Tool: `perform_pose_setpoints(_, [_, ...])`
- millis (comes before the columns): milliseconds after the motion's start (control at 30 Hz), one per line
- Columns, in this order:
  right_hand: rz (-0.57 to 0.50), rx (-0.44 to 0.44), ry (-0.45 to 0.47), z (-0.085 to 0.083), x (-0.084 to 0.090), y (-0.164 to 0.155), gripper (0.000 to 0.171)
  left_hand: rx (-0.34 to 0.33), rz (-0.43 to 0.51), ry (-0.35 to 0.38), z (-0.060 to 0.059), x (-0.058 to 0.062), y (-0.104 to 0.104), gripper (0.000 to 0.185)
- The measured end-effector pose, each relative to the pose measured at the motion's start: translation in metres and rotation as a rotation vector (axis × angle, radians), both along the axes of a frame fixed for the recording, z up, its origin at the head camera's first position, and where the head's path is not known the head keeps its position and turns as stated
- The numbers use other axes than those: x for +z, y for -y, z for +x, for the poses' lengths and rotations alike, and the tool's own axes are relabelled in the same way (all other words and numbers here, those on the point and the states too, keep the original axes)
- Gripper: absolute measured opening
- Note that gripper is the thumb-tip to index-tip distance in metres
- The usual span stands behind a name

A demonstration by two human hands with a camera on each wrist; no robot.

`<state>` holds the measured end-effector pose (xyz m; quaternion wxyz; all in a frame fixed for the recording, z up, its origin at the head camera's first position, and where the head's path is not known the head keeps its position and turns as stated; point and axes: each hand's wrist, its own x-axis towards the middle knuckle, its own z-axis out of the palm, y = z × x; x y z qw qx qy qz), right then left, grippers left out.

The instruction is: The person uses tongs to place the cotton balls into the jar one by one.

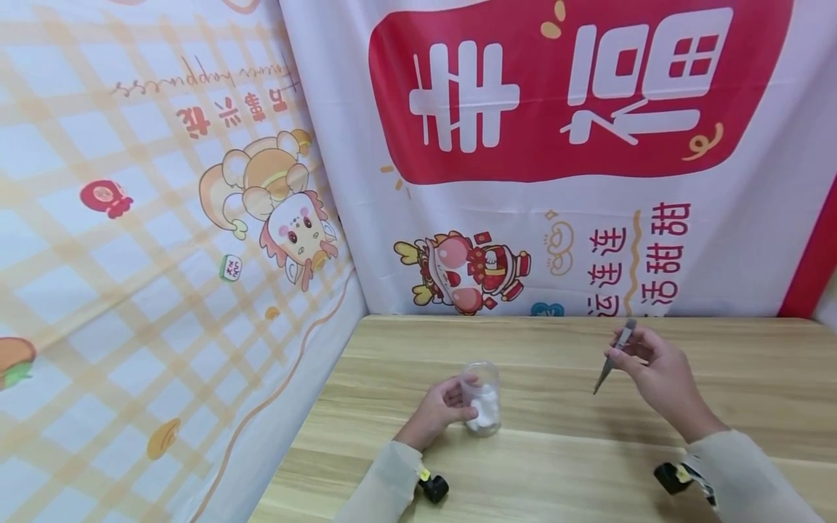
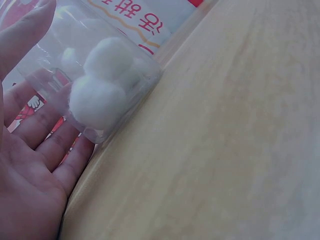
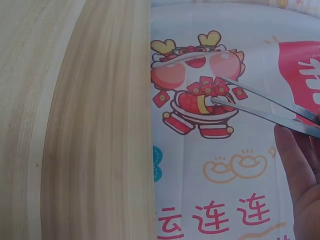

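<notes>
A clear plastic jar [image 1: 482, 407] is stood upright on the worktop [image 1: 562, 465], near the middle, and is cupped from the left by the left hand [image 1: 439, 411], fingers curled round its side. Several white cotton balls [image 2: 100, 85] are seen inside it, piled at the bottom; none is seen lying outside on the worktop. Metal tweezers [image 1: 613, 356] are pinched by the right hand [image 1: 657, 378], held in the air right of the jar and well apart from it, tips pointed down-left. In the right wrist view the tweezer tips [image 3: 220, 92] are seen slightly apart with nothing between them. Judged from this, no ball is being carried now, and the balls in the jar are untouched. A printed cloth backdrop [image 1: 523, 181] is hung behind and to the left. Nothing is placed between tweezers and jar mouth.
</notes>
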<state>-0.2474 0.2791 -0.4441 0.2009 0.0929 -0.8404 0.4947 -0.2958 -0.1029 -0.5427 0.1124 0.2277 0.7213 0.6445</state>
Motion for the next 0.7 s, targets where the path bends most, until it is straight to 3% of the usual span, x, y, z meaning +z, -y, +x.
perform_pose_setpoints(700, [0.094, -0.044, -0.044, 0.002, -0.007, -0.011, 0.028, 0.003, -0.008, -0.008, 0.002, 0.001, 0.000, 0.059])
